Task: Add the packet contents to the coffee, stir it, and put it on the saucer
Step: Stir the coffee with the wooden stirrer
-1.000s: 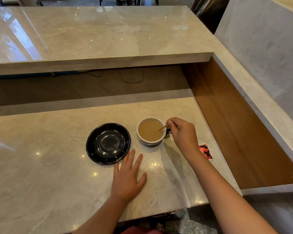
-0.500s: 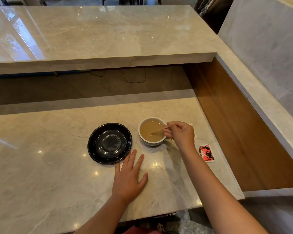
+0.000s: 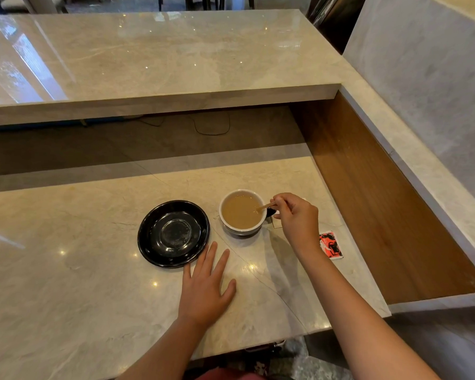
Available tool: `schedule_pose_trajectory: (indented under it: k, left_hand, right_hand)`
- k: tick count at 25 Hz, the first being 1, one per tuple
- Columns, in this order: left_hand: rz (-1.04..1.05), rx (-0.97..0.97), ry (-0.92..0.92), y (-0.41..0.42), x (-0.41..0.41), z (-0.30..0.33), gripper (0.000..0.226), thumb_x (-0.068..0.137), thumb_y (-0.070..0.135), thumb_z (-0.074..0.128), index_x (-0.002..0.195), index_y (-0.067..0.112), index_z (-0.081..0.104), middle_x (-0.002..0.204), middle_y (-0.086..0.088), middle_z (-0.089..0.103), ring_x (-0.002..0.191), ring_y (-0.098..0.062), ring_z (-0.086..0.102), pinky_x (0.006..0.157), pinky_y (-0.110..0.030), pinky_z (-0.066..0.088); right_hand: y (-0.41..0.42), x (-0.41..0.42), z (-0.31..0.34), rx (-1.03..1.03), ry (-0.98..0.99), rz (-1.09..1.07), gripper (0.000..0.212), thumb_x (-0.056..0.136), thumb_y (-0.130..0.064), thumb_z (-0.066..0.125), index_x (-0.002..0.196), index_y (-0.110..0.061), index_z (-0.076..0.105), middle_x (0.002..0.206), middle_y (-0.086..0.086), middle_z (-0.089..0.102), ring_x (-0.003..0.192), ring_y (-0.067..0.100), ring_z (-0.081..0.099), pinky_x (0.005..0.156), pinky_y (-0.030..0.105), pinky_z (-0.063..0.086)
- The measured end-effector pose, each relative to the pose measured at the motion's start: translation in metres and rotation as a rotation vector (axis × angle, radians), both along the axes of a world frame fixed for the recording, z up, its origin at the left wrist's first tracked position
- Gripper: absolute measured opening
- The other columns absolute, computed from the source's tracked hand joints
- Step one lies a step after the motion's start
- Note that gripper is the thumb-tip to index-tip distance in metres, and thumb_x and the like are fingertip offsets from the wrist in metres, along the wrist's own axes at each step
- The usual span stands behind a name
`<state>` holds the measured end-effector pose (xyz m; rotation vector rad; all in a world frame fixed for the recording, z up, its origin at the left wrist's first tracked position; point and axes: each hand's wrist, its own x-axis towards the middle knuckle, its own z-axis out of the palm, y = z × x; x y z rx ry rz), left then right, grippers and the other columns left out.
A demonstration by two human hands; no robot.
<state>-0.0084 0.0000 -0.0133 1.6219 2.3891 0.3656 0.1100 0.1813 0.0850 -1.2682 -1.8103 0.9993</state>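
A person's right hand [image 3: 298, 220] pinches a wooden stirrer [image 3: 264, 207] slanting left into the coffee cup [image 3: 242, 212]. The black saucer [image 3: 173, 233] sits just left of the cup, nearer the left hand [image 3: 205, 287], which lies flat, splayed and empty.

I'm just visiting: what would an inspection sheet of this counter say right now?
Surface: glossy beige marble counter, dry.
Job's things: white cup of milky coffee on the counter beside the empty black saucer; thin wooden stirrer dipped in.
Clutter: red printed packet lying flat.
Grips: right hand pinches the stirrer; left hand flat on the counter.
Cables: black cable under the raised marble ledge.
Surroundings: wooden side panel.
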Motion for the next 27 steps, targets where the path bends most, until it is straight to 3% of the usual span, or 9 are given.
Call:
schedule_pose_trajectory:
  k: [4,9,21,25,27]
  left_hand:
    - [-0.001,0.021,0.0,0.0,0.0,-0.001,0.064,0.086,0.056,0.032,0.144,0.033,0.019,0.154,0.003,0.008,0.138,-0.01,-0.005,0.107,-0.046,-0.001]
    - [-0.005,0.043,-0.001,0.0,0.0,-0.002,0.063,0.086,0.055,0.034,0.143,0.031,0.023,0.154,0.001,0.012,0.138,-0.011,-0.002,0.107,-0.048,0.001]
    - [-0.017,0.052,0.032,0.0,0.0,-0.003,0.064,0.085,0.054,0.034,0.143,0.028,0.026,0.153,-0.002,0.016,0.138,-0.015,0.004,0.106,-0.05,0.006]
    - [-0.017,0.031,0.051,0.0,-0.001,-0.003,0.064,0.085,0.055,0.032,0.143,0.029,0.024,0.154,-0.001,0.014,0.138,-0.014,0.0,0.107,-0.048,0.004]
    - [-0.014,0.025,0.051,0.0,-0.001,-0.002,0.064,0.086,0.055,0.032,0.144,0.029,0.022,0.154,-0.001,0.012,0.138,-0.013,-0.001,0.108,-0.049,0.004]
  right_hand:
    - [0.001,0.006,0.008,-0.09,-0.007,0.024,0.022,0.09,-0.006,0.051,0.08,-0.004,0.07,0.076,0.012,0.071,0.072,0.025,0.07,0.067,0.043,0.06]
    - [0.0,0.016,0.015,-0.19,0.118,-0.05,0.019,0.09,-0.004,0.051,0.085,0.001,0.069,0.08,0.017,0.071,0.071,0.021,0.07,0.054,0.017,0.057]
    - [-0.001,0.059,0.026,-0.251,0.354,-0.157,0.015,0.09,-0.007,0.054,0.089,-0.008,0.069,0.082,0.01,0.071,0.072,0.01,0.072,0.057,0.016,0.056]
    - [0.01,0.086,0.034,-0.149,0.342,-0.118,0.015,0.089,-0.01,0.056,0.096,-0.009,0.069,0.083,0.004,0.071,0.077,0.011,0.071,0.062,0.018,0.058]
    - [0.015,0.094,0.025,-0.052,0.235,-0.093,0.016,0.088,-0.009,0.058,0.1,-0.008,0.069,0.089,0.006,0.072,0.08,0.013,0.07,0.068,0.023,0.059]
